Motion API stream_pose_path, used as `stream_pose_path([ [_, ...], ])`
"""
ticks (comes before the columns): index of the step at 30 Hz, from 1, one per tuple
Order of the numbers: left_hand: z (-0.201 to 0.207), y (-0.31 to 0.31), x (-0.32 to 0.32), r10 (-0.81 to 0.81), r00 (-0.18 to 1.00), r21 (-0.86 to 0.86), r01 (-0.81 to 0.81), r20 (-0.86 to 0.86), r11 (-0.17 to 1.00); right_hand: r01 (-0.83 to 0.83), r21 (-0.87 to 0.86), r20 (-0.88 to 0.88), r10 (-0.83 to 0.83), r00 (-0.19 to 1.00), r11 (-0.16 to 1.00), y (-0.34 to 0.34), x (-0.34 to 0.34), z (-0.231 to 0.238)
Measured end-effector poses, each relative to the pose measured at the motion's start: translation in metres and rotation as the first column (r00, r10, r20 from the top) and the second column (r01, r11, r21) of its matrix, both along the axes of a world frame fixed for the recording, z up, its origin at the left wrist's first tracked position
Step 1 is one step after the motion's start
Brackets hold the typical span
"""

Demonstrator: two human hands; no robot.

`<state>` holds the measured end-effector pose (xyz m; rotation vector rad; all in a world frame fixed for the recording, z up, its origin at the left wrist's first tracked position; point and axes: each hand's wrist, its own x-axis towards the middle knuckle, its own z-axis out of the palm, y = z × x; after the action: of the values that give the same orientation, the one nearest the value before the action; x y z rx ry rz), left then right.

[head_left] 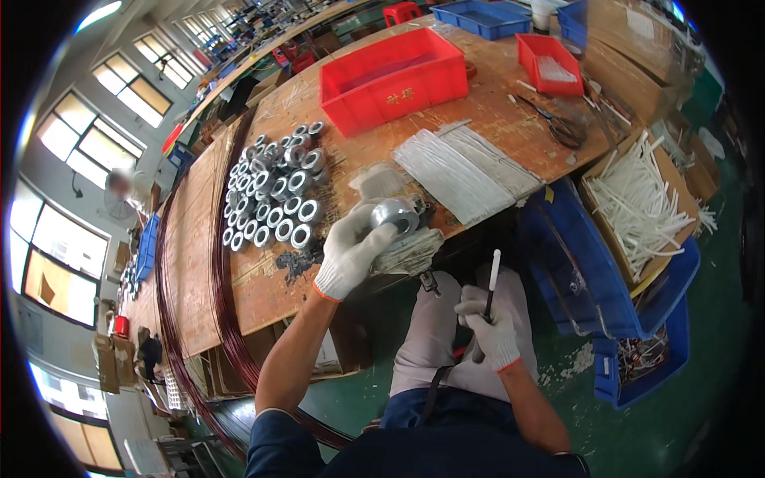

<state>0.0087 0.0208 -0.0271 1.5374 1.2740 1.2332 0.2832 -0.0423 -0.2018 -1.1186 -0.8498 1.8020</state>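
My left hand (349, 248), in a white glove, is closed on a shiny metal ring (394, 213) at the bench's near edge. The ring is just above a whitish wrapped fixture (410, 253) with a metal screw end sticking out below it; whether they touch I cannot tell. Over my lap, my gloved right hand (492, 334) grips a thin dark rod with a white sleeve (495, 269) on its upper end, pointing up. Left of the ring, several similar metal rings (261, 185) are clustered on the wooden bench (358, 155).
Behind lie flat white strips (466, 171), a red bin (394, 88), and scissors (562, 131). A small red tray (550, 70) stands at the far right. Blue crates (562, 255) and a box of white tubes (641, 207) flank my right side. Dark red wire bundles (221, 263) cross the left.
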Motion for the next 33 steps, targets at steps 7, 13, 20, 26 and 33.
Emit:
stream_pose_path([
  [7,-0.013,0.001,-0.003,-0.048,0.996,0.014,0.049,-0.076,0.999,0.061,0.209,0.176,-0.099,0.980,0.976,0.006,-0.057,-0.010],
  [13,-0.018,0.000,-0.011,-0.026,0.993,0.108,0.038,-0.116,0.993,-0.597,0.648,-0.320,0.880,0.351,0.473,-0.062,-0.081,0.145],
  [20,-0.028,0.000,-0.009,-0.019,0.998,0.142,0.028,-0.062,0.989,0.083,0.506,-0.083,-0.047,0.995,0.858,-0.007,-0.033,0.130],
  [26,-0.027,0.002,-0.004,-0.020,0.999,0.179,0.027,-0.041,0.983,0.001,0.590,0.332,-0.243,0.912,0.808,0.006,-0.044,0.049],
  [33,-0.027,-0.017,0.007,0.201,0.976,0.245,-0.174,-0.088,0.954,-0.135,0.655,0.581,-0.382,0.718,0.743,0.040,-0.029,0.018],
])
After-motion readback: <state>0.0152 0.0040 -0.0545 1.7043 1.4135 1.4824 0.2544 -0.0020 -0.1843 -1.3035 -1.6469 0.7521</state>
